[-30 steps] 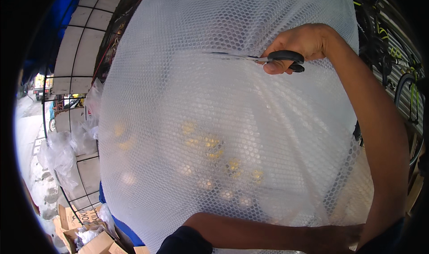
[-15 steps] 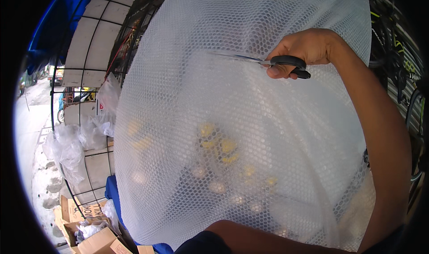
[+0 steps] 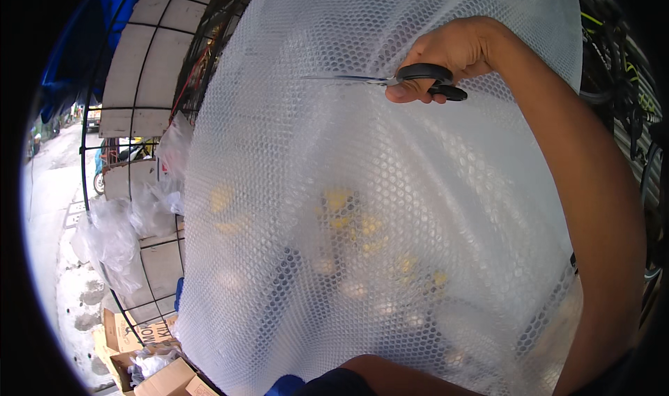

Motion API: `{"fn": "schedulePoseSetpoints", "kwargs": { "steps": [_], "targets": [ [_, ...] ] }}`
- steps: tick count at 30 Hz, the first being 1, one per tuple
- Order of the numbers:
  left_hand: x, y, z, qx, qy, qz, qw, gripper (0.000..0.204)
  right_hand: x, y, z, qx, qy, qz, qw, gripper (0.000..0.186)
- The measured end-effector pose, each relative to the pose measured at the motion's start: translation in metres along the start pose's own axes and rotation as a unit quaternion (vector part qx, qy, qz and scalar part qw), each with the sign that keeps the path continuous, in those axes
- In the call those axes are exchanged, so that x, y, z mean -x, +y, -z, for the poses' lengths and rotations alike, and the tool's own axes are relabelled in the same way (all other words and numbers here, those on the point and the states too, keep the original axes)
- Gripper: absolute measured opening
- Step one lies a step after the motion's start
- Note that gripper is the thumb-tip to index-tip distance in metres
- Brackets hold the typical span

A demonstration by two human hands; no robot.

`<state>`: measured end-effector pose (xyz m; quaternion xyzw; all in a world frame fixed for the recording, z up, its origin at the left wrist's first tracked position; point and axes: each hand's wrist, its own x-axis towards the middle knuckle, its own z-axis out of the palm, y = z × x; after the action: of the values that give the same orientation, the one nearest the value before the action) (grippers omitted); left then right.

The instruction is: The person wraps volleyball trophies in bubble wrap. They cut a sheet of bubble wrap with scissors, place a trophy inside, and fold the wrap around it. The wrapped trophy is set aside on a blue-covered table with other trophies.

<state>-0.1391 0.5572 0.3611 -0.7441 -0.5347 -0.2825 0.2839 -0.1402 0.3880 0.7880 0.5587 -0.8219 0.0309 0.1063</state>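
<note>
As bubble wrap [image 3: 390, 159] looks floppy, we'd pinch its edge [image 3: 190, 222], right hand [image 3: 456, 48] gripping scissors [image 3: 411, 71] over it (left hand: unseen, can't tell).

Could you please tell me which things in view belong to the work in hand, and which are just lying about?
In the work:
- scissors, held in the right hand
- bubble wrap, spread in front

Apparently just about:
- plastic bags, at the left
- cardboard boxes, lower left
</note>
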Motion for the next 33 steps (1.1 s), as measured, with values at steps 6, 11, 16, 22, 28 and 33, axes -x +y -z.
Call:
{"fn": "schedulePoseSetpoints", "kwargs": {
  "steps": [6,11,16,22,28,33],
  "targets": [
    [0.020,0.031,0.022,-0.025,-0.015,0.023,0.999,0.029,-0.014,-0.014,-0.008,-0.009,-0.004,0.033,0.999,0.064],
    [0.049,0.091,0.071,-0.102,-0.055,0.100,0.988,0.029,-0.027,-0.014,-0.012,-0.008,0.013,0.038,0.999,0.071],
    [0.048,0.135,0.192,-0.476,0.208,0.197,0.832,0.043,-0.019,-0.002,-0.011,0.009,0.034,0.001,0.999,0.077],
    [0.059,0.116,0.320,-0.768,0.312,0.300,0.472,0.091,-0.030,-0.008,-0.019,0.013,0.030,0.010,0.999,0.092],
    [0.084,0.093,0.356,-0.781,0.278,0.341,0.444,0.049,-0.017,-0.019,-0.017,0.022,0.047,0.021,0.998,0.076],
    [0.084,0.099,0.335,-0.783,0.254,0.296,0.485,0.024,-0.028,-0.018,-0.023,0.024,0.036,0.034,0.998,0.060]
  ]
}}
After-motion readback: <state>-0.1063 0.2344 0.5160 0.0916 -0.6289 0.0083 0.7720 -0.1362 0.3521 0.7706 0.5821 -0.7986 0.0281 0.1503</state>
